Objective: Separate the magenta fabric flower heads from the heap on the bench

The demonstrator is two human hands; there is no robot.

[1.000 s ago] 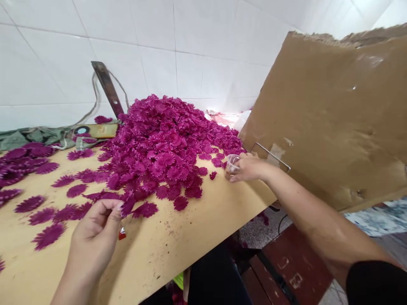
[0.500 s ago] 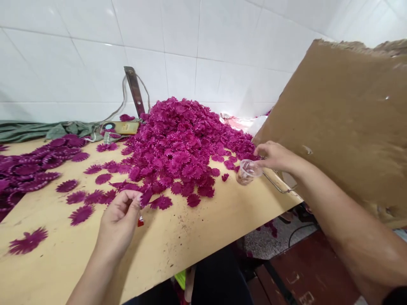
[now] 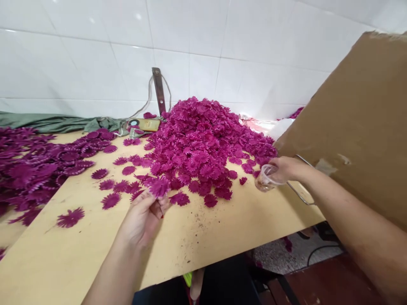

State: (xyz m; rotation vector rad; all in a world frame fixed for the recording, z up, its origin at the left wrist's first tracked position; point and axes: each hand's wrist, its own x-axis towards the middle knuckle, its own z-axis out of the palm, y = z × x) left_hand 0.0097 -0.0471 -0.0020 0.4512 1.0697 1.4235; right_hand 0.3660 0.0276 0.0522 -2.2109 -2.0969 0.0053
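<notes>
A purple artificial flower [image 3: 159, 186] is pinched at the fingertips of my left hand [image 3: 144, 216], over the front of the table. A small red bit shows by these fingers, too small to name. My right hand [image 3: 288, 168] is at a clear plastic cup [image 3: 265, 180] on the right, its bent fingers drawn together and reaching into the mouth. The cup looks tilted, with small brownish contents. Those fingertips are hidden, so what they hold, if anything, cannot be seen. Between the hands rises a large heap of purple flower pieces [image 3: 203, 140].
Loose flowers [image 3: 111, 201] lie across the wooden table [image 3: 104, 250], and another pile [image 3: 34, 169] is at the left. Behind are a green cloth [image 3: 47, 123], a yellow device [image 3: 148, 124] and an upright metal bar [image 3: 159, 91]. A cardboard sheet [image 3: 359, 127] and a bent metal rod [image 3: 299, 192] stand right.
My left hand has turned and raised the flower, so its face now shows. My right fingers have gone from above the cup's rim into its mouth. The view has swung left.
</notes>
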